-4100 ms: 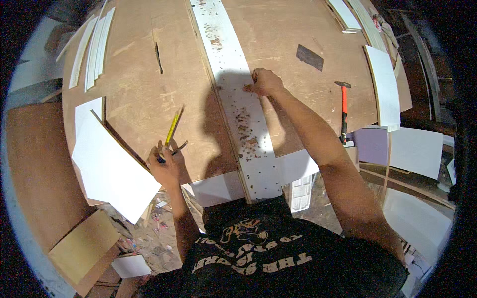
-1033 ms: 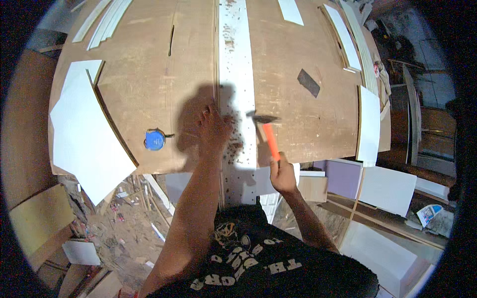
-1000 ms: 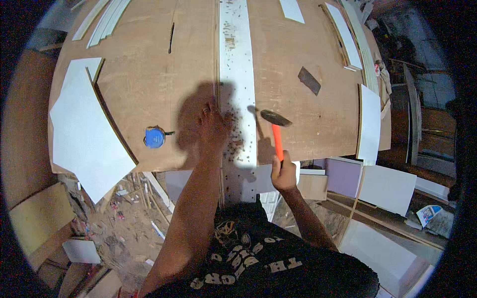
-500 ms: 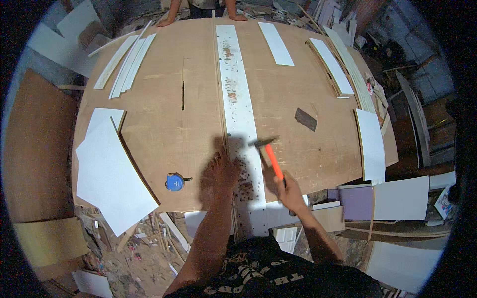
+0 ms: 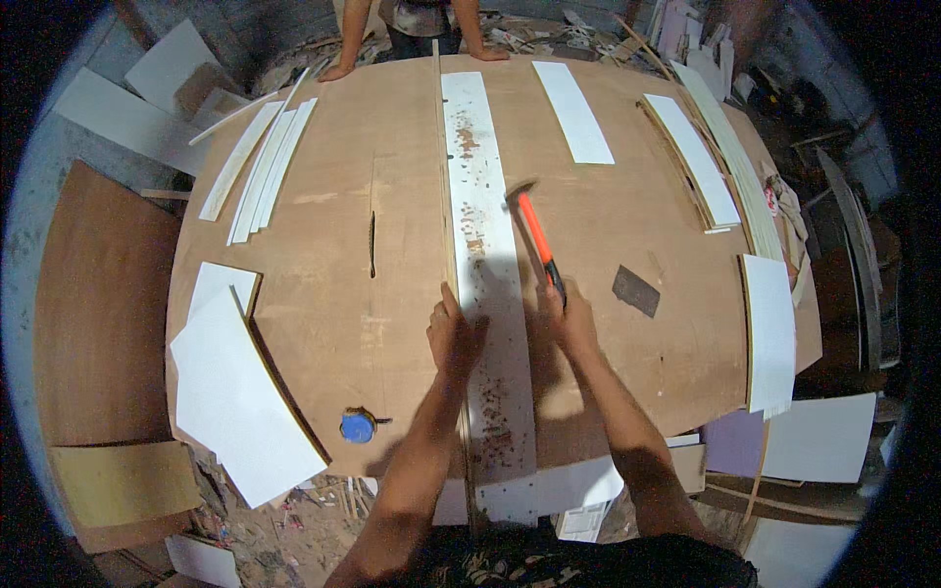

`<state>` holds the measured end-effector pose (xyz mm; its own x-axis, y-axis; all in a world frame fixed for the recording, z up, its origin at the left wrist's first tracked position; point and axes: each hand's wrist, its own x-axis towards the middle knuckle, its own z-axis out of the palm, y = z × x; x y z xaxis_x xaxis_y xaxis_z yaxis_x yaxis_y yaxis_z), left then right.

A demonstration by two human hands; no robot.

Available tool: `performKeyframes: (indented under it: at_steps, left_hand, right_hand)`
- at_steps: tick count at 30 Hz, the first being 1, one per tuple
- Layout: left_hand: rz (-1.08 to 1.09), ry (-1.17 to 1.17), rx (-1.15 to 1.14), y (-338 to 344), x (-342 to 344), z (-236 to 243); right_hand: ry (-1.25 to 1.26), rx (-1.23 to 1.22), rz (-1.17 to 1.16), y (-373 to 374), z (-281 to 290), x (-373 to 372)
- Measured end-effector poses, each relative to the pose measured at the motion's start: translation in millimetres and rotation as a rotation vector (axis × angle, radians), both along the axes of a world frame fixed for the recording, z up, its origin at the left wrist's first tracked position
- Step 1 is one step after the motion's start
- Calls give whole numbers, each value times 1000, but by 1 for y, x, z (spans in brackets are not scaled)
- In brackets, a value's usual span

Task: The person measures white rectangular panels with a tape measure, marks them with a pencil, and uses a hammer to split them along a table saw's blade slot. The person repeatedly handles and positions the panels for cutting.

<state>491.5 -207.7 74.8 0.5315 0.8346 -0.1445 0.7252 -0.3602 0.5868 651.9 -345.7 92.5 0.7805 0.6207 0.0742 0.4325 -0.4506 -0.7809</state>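
Observation:
My right hand (image 5: pixel 570 318) is closed on the handle of a hammer (image 5: pixel 532 227) with an orange and black grip; its head is over the right edge of a long white board (image 5: pixel 478 167) that is speckled with brown marks and runs down the middle of the plywood tabletop (image 5: pixel 314 343). My left hand (image 5: pixel 454 338) grips at a thin wooden strip (image 5: pixel 443 235) along that board's left edge, its fingers partly curled and partly in shadow. A blue tape measure (image 5: pixel 358 424) lies left of my left forearm. A dark flat patch (image 5: pixel 636 290) lies right of the hammer.
White panel pieces lie at the left (image 5: pixel 240 392) and right (image 5: pixel 769 333); white strips (image 5: pixel 277 167) lie toward both sides. At the far edge another person's hands (image 5: pixel 336 73) rest on the plywood. Boards (image 5: pixel 103 304) lean around the table, and offcuts litter the floor.
Both my hands have moved forward along the middle board, the hammer with my right. My view has tilted up, showing more of the other person. Earlier my left hand held the tape and a pencil.

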Motion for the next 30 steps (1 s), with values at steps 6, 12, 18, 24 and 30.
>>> performKeyframes:
  at_steps: [6,12,18,24,30]
  left_hand:
    - [-13,58,-4,0,-1,-16]
    - [-5,84,0,0,0,-20]
    - [14,55,-55,1,0,-12]
    - [-1,95,-78,5,0,-13]
    - [29,96,-101,0,1,-9]
  right_hand:
    - [-200,-234,30,115,-8,93]
    - [-287,-122,51,124,-3,102]
    - [-296,-436,74,127,8,91]
    - [-194,-390,2,128,3,91]
    - [-170,-445,45,131,-5,97]
